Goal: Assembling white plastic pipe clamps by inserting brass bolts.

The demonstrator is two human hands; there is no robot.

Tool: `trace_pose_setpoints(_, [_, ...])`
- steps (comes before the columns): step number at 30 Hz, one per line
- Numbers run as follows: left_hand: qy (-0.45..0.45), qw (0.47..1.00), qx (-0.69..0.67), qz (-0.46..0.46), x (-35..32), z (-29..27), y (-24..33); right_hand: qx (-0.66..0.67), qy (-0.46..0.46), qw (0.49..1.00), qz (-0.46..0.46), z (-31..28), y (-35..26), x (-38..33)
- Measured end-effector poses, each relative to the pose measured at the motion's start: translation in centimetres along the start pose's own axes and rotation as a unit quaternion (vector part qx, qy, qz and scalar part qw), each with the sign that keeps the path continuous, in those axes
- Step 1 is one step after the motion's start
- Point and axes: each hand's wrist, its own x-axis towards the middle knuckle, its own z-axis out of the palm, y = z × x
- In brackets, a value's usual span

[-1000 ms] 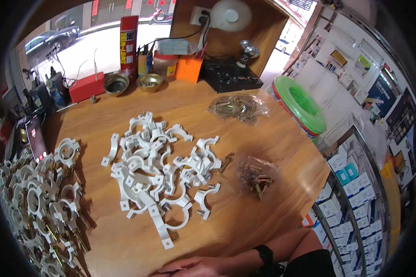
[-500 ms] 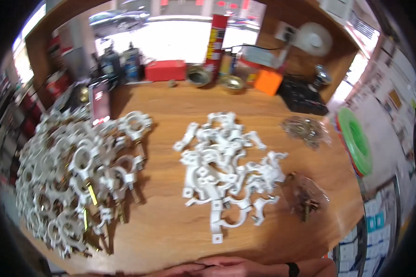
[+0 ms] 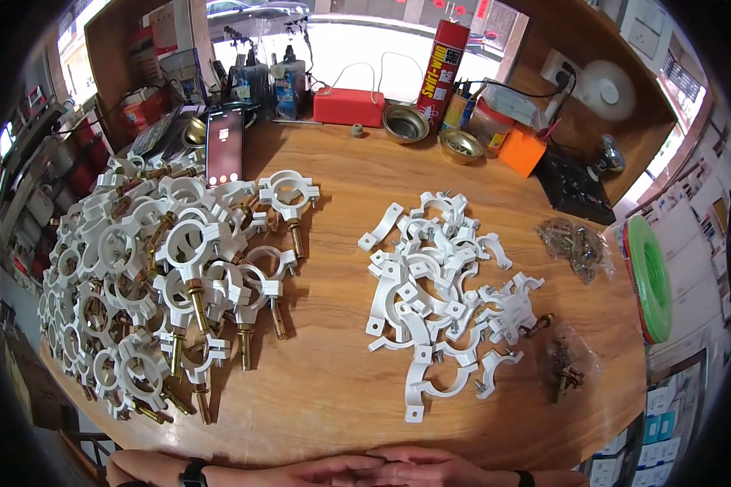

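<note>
The view has swung further left since half a second ago, so the big heap of assembled clamps now sits fuller in frame, while both hands stay together at the near table edge. The left hand and right hand lie flat, fingers overlapping each other, grasping nothing. Just beyond them on the wooden table lies the pile of loose white clamp halves, well apart from the hands. To its right are two clear bags of bolts, one nearer and one farther. To the left spreads the heap of assembled clamps with brass bolts. Farther back stand a phone, a red box, two metal bowls and a red spray can.
</note>
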Motion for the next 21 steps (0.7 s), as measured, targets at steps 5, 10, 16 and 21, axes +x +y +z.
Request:
trace_pose_setpoints(5, [-0.005,1.000,-0.012,0.003,0.07,0.03,-0.07,0.015,-0.010,1.000,-0.003,0.13,-0.05,-0.03])
trace_pose_setpoints(10, [-0.001,1.000,-0.004,-0.004,0.04,0.11,0.18,0.019,-0.031,0.999,-0.020,-0.19,0.11,-0.08])
trace_pose_setpoints(16, [0.012,1.000,-0.001,-0.011,-0.01,0.43,0.48,0.022,-0.020,1.000,-0.011,-0.34,0.20,0.08])
trace_pose_setpoints(21, [0.010,1.000,-0.010,-0.010,0.09,0.32,0.36,0.000,-0.016,1.000,-0.004,-0.34,0.08,0.00])
